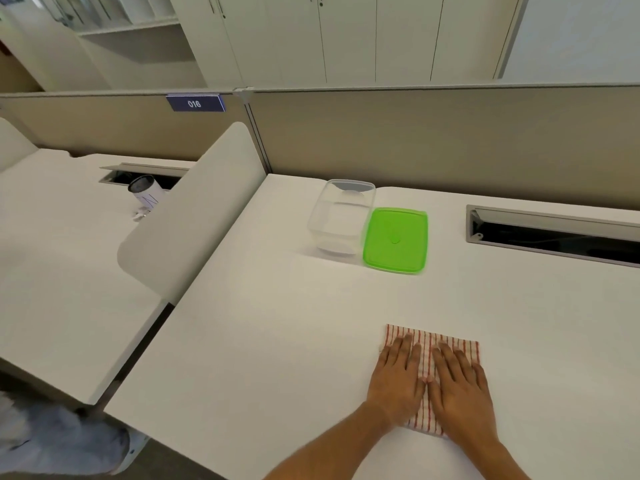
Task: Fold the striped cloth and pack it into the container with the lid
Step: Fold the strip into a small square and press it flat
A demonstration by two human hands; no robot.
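A smooth white desk (277, 323) stands against a beige fabric partition (415, 140), with pale cabinet doors (346, 36) behind and a metal-rimmed cable slot (554, 233) set into its top. Toward the back sits a clear, rounded-corner plastic container (341, 216), its flat glossy green lid (396, 240) lying just beside it on the right. Near the front edge lies the red-and-white striped cloth (429, 348), folded into a rectangle, with the left hand (398, 379) and right hand (460, 386) pressing flat on it side by side, fingers straight.

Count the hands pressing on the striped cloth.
2. The left hand lies flat on the left part of the striped cloth; the right hand lies flat on its right part, beside the left.
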